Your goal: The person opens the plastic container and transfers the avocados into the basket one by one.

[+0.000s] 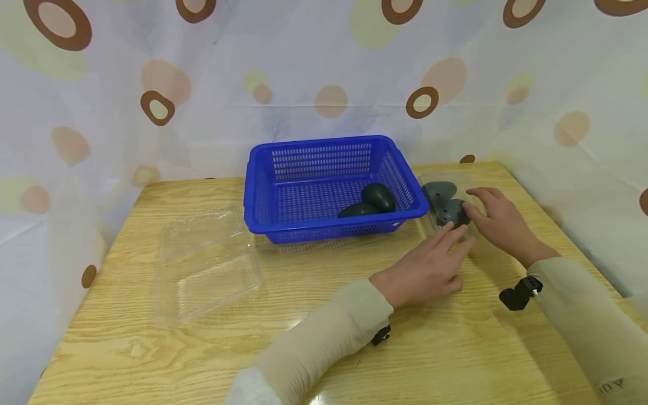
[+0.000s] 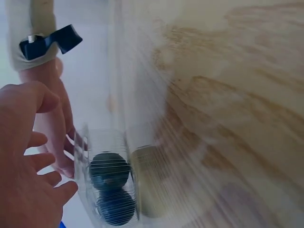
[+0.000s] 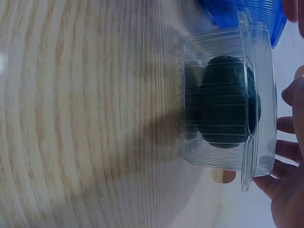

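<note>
A transparent plastic clamshell box [image 3: 213, 162] stands at the table's right side with its lid down. Inside it lie two dark green avocados [image 1: 439, 190], seen through the plastic. My right hand [image 1: 501, 225] is at the box's right side, fingertips touching the lid. Just in front of the box, my left hand [image 1: 427, 270] hovers with fingers loosely extended, holding nothing. The left wrist view shows those fingers [image 2: 43, 161] spread beside the box. Two more avocados [image 1: 378, 197] lie in the right end of a blue plastic basket [image 1: 334, 229].
Left of the basket, a second transparent clamshell box [image 1: 210, 253] lies opened out on the wooden table [image 1: 126, 349]. A patterned cloth [image 1: 212, 73] hangs behind the table and along its sides. The basket's right end is close to the box with the avocados.
</note>
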